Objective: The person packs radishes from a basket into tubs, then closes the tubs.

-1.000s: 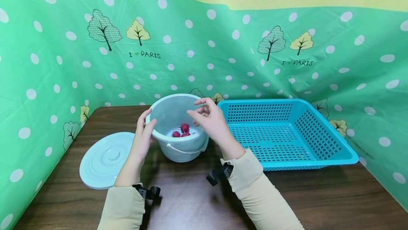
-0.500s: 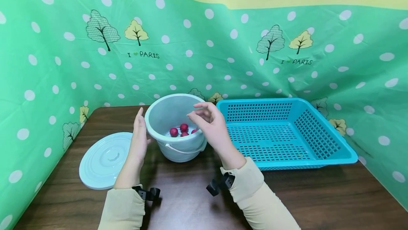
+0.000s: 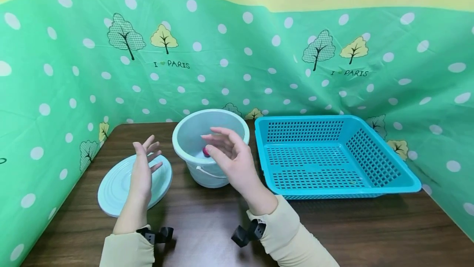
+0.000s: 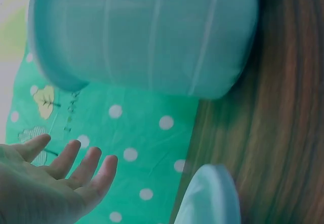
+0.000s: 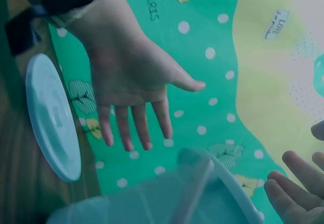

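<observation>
A pale blue bucket (image 3: 200,174) stands on the dark wooden table (image 3: 333,226), with a small red fruit (image 3: 205,152) showing inside; the rest of its floor is hidden by my right hand. My left hand (image 3: 143,167) hovers open above the round pale lid (image 3: 115,189), fingers straight, holding nothing. My right hand (image 3: 226,156) floats in front of the bucket's rim, fingers relaxed and spread, also holding nothing. The left wrist view shows the bucket (image 4: 147,37), the lid's edge (image 4: 210,196) and my left hand (image 4: 55,178). The right wrist view shows the left hand (image 5: 126,82) beside the lid (image 5: 50,123).
A turquoise perforated basket (image 3: 370,184) sits right of the bucket, with nothing in it. A green polka-dot cloth wall (image 3: 259,65) closes off the back and both sides of the table.
My left hand has let go of the bucket's rim and drawn back left over the lid. My right hand has pulled back slightly toward me and opened wider.
</observation>
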`<state>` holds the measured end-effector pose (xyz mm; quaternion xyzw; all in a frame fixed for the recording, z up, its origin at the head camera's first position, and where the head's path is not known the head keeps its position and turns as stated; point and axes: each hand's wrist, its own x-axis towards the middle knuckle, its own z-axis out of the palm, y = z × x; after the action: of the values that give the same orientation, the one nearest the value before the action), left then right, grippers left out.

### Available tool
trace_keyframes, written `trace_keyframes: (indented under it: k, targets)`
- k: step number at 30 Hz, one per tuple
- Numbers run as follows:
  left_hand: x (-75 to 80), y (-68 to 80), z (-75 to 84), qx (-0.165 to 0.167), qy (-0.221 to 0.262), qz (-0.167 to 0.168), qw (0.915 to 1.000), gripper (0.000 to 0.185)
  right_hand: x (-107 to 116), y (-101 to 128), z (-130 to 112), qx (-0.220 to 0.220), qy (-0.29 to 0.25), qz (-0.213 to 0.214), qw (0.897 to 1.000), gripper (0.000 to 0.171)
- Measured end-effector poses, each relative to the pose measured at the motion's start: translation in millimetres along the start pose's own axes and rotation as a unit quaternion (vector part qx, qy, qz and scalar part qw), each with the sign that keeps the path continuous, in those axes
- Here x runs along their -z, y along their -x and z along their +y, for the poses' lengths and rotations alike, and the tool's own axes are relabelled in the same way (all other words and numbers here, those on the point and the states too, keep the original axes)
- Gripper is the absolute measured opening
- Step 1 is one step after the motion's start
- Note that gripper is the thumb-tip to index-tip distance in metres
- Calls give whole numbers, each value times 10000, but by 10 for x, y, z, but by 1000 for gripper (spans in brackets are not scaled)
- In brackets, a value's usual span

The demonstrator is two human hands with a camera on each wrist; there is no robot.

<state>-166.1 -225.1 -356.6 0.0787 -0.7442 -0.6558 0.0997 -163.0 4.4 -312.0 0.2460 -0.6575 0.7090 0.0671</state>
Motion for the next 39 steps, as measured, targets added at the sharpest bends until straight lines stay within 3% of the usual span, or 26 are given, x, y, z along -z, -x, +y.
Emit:
trace_keyframes:
  k: [6, 14, 20, 26, 32, 39]
  targets:
    - [219, -26, -7, 12, 149, 366, 9992, 73, -175, 90, 74, 226, -22, -464, 9987, 39]
    - [545, -91, -114, 298, 276, 1030, 9939, 74, -419, 176, 161, 296, 32, -1337, 9906, 43]
    - [759, -106, -238, 617, 350, 1109, 9913, 73, -618, 230, 349, -109, -115, -1673, 9858, 44]
    - [873, -149, -384, 909, 529, 994, 9895, 77, -739, 318, 570, -625, 614, -1851, 9788, 50]
    - [966, -173, -496, 1112, 534, 986, 9875, 80, -782, 361, 726, -1452, 1110, -1770, 9671, 61]
    - [1097, -146, -568, 1327, 514, 1049, 9843, 78, -806, 382, 890, -2125, 1056, -1519, 9595, 78]
